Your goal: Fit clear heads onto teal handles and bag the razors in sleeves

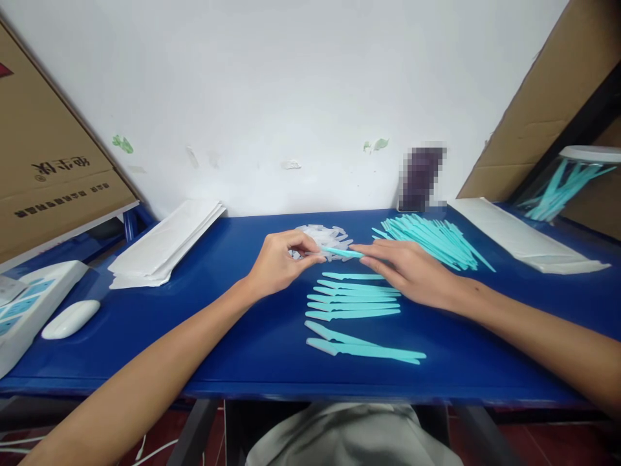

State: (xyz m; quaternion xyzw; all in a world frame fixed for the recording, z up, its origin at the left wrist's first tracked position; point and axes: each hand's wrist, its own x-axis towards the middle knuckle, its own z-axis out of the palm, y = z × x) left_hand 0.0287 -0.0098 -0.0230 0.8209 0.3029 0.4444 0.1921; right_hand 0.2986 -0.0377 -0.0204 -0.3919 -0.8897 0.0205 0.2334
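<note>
A turquoise eyebrow razor (342, 252) is held level between my two hands, above the blue table. My left hand (284, 259) pinches its left end between thumb and fingers; whether a cap sits on that end is hidden by the fingertips. Thumb and fingers of my right hand (412, 268) are closed on the handle's right end. Just behind them lies a heap of whitish translucent caps (323, 234). Several razors lie in a row (356, 299) below my hands, and two more (363, 348) cross each other nearer the front edge. A big pile of turquoise razors (431, 239) rests beyond my right hand.
White paper sleeves (167, 239) are stacked at left, with another white packet (528, 236) at right. A white mouse (71, 319) and a white keypad device (36, 304) sit far left. A clear tub (565, 188) holds more razors. Cardboard (58, 149) flanks the table.
</note>
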